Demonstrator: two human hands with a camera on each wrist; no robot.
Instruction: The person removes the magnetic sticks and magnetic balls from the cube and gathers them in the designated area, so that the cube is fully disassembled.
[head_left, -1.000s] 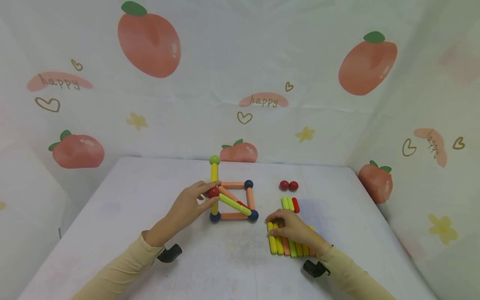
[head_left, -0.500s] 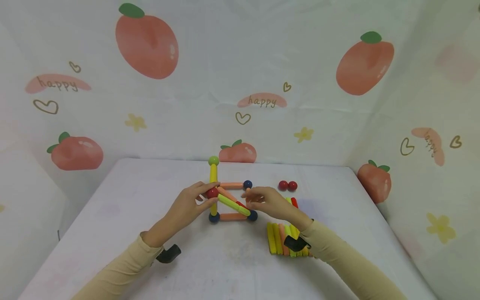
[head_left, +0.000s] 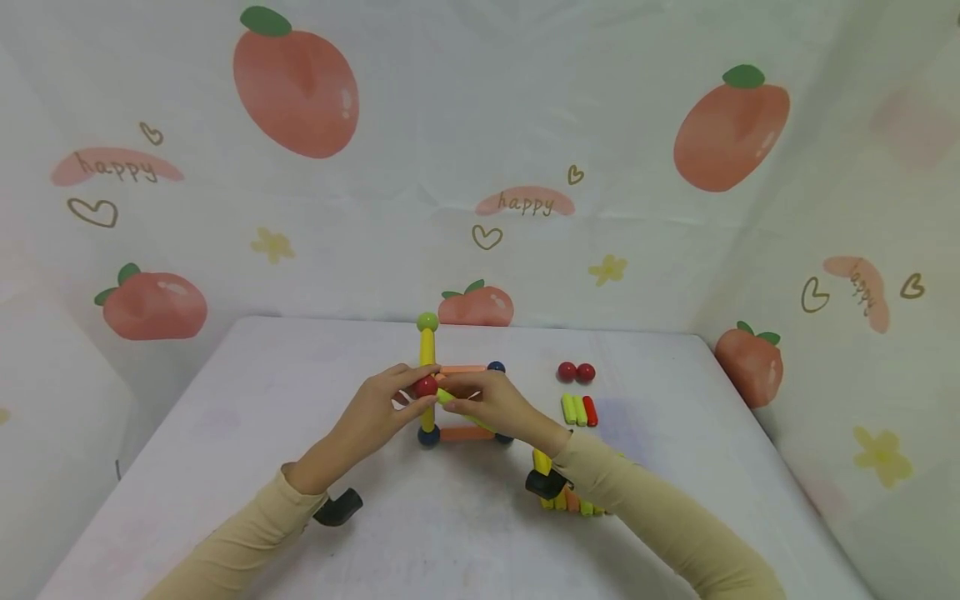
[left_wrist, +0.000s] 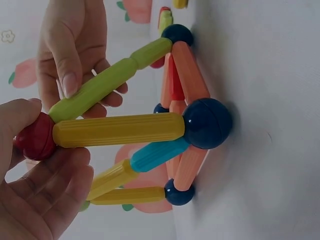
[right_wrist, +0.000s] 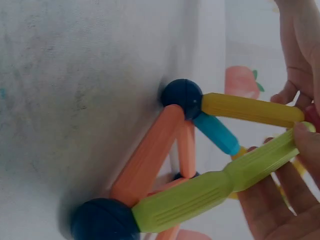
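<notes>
Tbl (head_left: 420, 533) w/ 2 loose balls (head_left: 567, 372); L grip (head_left: 384, 400) pinches 1 red ball (head_left: 426, 387), R grip (head_left: 501, 408) 1 green rod (left_wrist: 100, 86).

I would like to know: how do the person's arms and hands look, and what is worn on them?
The left hand and right hand are bare, without gloves. The left sleeve and right sleeve are long and beige, with no visible pattern. A small black device shows below the left wrist, and another black device below the right.

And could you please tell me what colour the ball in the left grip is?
The ball is red, showing best in the left wrist view.
</notes>
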